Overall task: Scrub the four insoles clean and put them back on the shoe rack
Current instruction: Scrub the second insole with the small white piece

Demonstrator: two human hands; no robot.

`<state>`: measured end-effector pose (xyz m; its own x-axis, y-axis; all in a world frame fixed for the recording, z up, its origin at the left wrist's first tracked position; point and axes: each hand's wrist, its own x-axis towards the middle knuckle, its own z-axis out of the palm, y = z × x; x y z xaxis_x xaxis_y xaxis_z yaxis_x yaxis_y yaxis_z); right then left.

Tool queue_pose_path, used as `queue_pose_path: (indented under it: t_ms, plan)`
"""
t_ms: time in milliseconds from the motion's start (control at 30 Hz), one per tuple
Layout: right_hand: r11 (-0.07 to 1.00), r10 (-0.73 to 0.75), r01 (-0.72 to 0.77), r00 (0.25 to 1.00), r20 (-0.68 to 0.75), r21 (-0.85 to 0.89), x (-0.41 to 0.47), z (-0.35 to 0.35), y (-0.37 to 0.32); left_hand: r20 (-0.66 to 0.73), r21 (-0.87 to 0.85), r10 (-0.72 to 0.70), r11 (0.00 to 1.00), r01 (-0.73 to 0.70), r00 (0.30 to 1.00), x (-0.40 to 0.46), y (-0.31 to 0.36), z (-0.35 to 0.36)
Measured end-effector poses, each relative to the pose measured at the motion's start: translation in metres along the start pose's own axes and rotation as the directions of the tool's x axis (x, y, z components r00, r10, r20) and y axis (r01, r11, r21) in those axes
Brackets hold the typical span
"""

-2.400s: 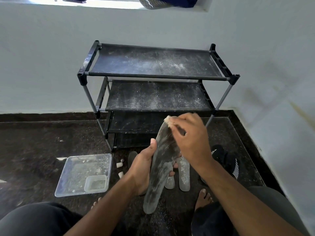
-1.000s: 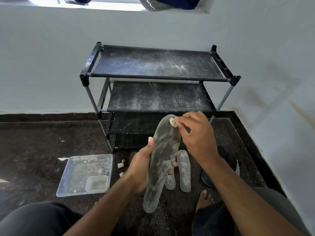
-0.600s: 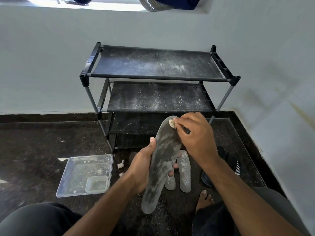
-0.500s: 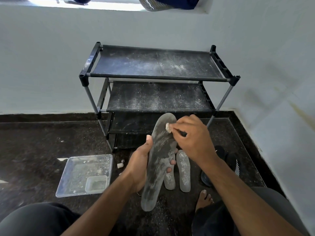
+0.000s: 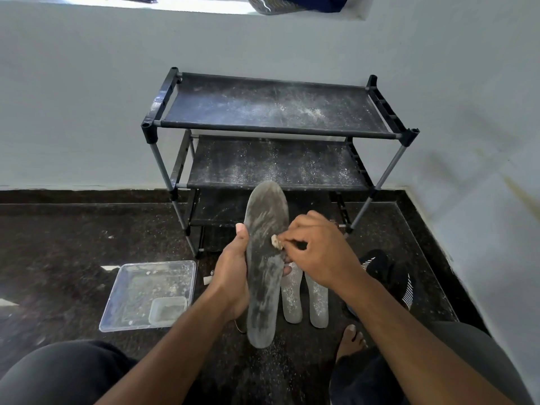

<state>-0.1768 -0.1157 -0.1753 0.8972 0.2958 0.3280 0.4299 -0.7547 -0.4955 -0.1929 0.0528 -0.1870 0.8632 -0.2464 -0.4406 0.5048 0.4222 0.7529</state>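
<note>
My left hand grips a long grey dusty insole upright by its middle, thumb on the front face. My right hand pinches a small pale scrubbing piece and presses it on the insole's right edge near the middle. Two lighter insoles lie side by side on the dark floor just behind. The black three-tier shoe rack stands against the wall, its shelves speckled with white dust and holding nothing.
A clear plastic tray with a small square tub in it lies on the floor at left. Small white bits sit beside it. A black shoe with white stripes lies at right. My knees and a bare foot frame the bottom.
My right hand slid the scrubbing piece down the insole from its toe end to the middle. The left hand kept its grip and turned the insole more upright.
</note>
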Motion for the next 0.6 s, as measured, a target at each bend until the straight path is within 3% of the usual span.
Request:
queue_pose_path:
  t_ms: [133, 200, 300, 367, 433, 533, 600]
  plan:
    - [0.999, 0.048, -0.051, 0.973, -0.226, -0.006, 0.007, -0.005, 0.004, 0.025, 0.042, -0.01, 0.999, 0.009, 1.0, -0.004, -0.003, 0.004]
    - [0.998, 0.056, -0.061, 0.964, -0.26, -0.012, 0.006, -0.006, 0.002, 0.031, 0.044, -0.005, 0.999, 0.004, 1.0, -0.004, 0.0, 0.003]
    - [1.0, -0.014, 0.014, 0.999, -0.035, 0.001, -0.001, 0.003, -0.003, -0.003, 0.044, 0.014, 0.999, -0.014, 1.0, 0.003, 0.004, -0.004]
    - [0.998, -0.029, 0.026, 0.999, 0.04, 0.062, -0.001, 0.007, -0.002, -0.017, 0.073, 0.008, 0.997, -0.007, 1.0, 0.004, 0.002, -0.007]
    - [0.993, 0.027, -0.022, 0.999, -0.042, 0.117, 0.003, 0.004, 0.002, 0.0, 0.089, -0.017, 0.996, 0.017, 1.0, 0.0, -0.001, -0.004]
    - [0.99, 0.103, -0.069, 0.951, -0.293, 0.123, 0.01, -0.006, 0.007, 0.052, 0.135, -0.057, 0.99, 0.05, 0.997, -0.002, -0.009, 0.001]
    - [0.993, 0.097, -0.069, 0.932, -0.348, 0.093, 0.009, -0.007, 0.005, 0.056, 0.147, -0.057, 0.988, 0.048, 0.997, -0.001, -0.011, 0.001]
